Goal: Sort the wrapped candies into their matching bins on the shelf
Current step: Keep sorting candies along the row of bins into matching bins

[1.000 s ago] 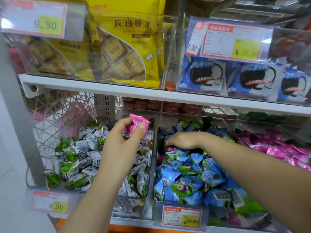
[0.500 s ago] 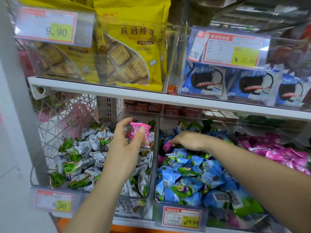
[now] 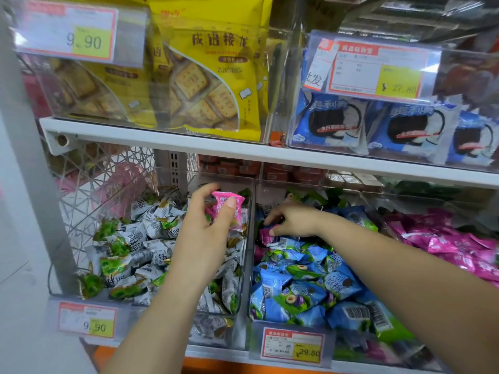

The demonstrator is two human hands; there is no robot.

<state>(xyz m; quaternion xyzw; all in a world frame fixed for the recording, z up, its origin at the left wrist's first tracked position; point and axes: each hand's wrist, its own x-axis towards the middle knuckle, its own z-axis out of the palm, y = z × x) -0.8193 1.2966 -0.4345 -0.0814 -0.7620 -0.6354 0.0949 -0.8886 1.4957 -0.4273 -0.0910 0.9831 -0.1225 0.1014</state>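
Observation:
My left hand (image 3: 206, 228) holds pink wrapped candies (image 3: 228, 205) between thumb and fingers above the left clear bin (image 3: 237, 333), which is full of white-and-green candies (image 3: 135, 255). My right hand (image 3: 293, 221) reaches into the back of the middle bin (image 3: 251, 292) and pinches a pink candy (image 3: 267, 236) lying among blue-wrapped candies (image 3: 310, 287). A third bin at the right holds a heap of pink candies (image 3: 445, 244).
The upper shelf board (image 3: 243, 152) runs just above the bins, carrying yellow biscuit bags (image 3: 213, 76) and blue cookie packs (image 3: 332, 122). Price tags (image 3: 293, 345) hang on the bin fronts. A grey upright post (image 3: 32, 157) stands at the left.
My right hand's fingers have closed on a pink candy at the back of the middle bin. My left hand stays raised with its pink candies.

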